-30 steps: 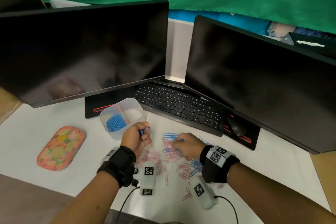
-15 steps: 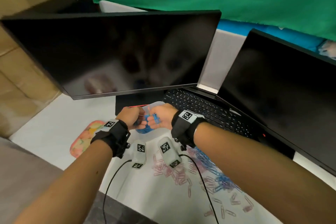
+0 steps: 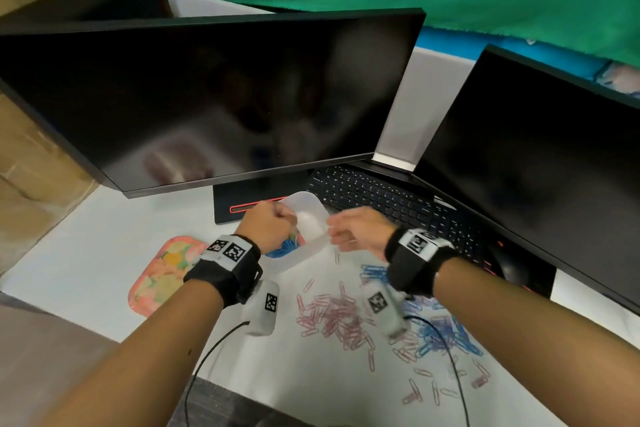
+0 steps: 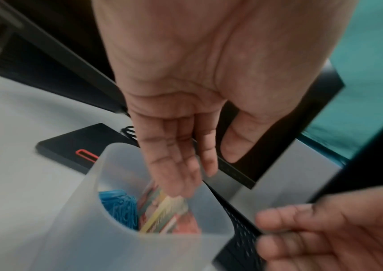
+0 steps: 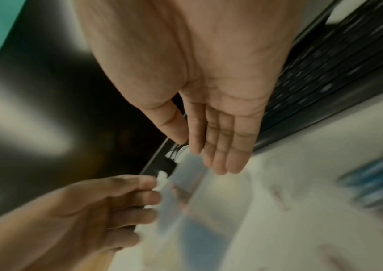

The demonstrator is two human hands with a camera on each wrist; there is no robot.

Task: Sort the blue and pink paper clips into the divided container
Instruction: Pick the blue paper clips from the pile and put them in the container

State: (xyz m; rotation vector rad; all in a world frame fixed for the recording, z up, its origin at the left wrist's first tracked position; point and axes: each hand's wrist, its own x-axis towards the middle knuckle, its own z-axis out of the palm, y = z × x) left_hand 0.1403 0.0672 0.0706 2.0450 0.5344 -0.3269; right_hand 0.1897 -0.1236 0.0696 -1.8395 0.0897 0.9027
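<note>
Left hand [image 4: 181, 88] over the divided container [image 3: 304, 236], fingers straight and together, tips dipped into its mouth beside the divider; nothing gripped that I can make out. Right hand [image 3: 360, 230] just right of the container, fingers straight and relaxed, close to its rim; contact not clear through the blur. Container is translucent, standing on the white desk [image 3: 86, 253] toward its back edge, just in front of the left monitor [image 3: 207, 97] and its base. One compartment holds blue clips [image 4: 120, 205]. Loose pink paper clips [image 3: 332, 319] heaped on the desk toward the front edge, blue paper clips [image 3: 446, 333] piled to their right. Keyboard [image 3: 381, 194] lies right of the container, under the right monitor [image 3: 536, 156]. Fruit-print tray [image 3: 162, 274] left of the container.
</note>
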